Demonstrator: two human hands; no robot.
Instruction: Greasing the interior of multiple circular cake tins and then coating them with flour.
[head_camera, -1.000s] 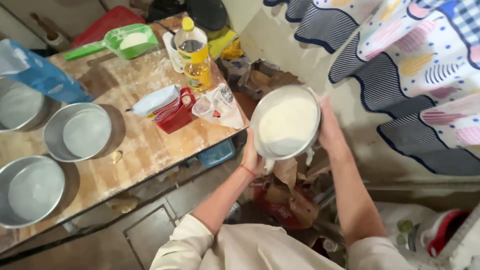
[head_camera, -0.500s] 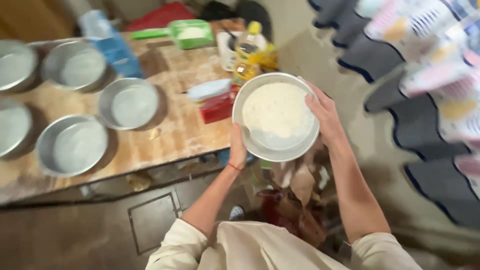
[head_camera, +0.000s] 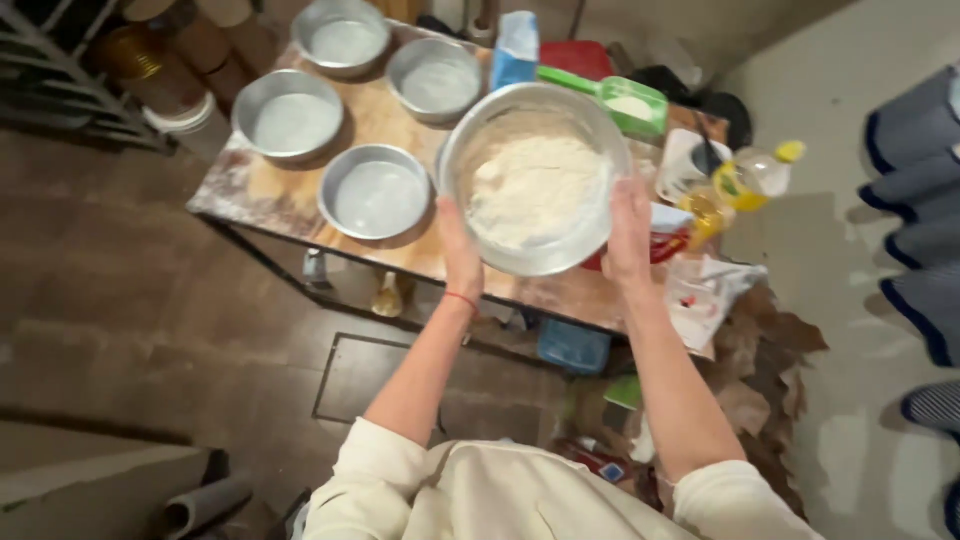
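Note:
I hold a round metal bowl (head_camera: 480, 135) of white flour (head_camera: 535, 190) above the near edge of a wooden table (head_camera: 275, 195). My left hand (head_camera: 458, 250) grips the bowl's near-left rim and my right hand (head_camera: 630, 232) grips its right side. Several empty round metal pans lie on the table to the left, the closest one (head_camera: 374, 192) right beside the bowl.
Behind the bowl are a green scoop (head_camera: 620, 98) with white powder, a blue packet (head_camera: 517, 45), a red tray (head_camera: 580, 58), a yellow oil bottle (head_camera: 745, 180) and a white cup (head_camera: 685, 165). Crumpled brown paper (head_camera: 765, 370) lies on the floor at right; a metal rack (head_camera: 60, 70) stands far left.
The bowl of flour has moved from beside the table to above its near edge, both hands still on it. The view has swung so more pans show.

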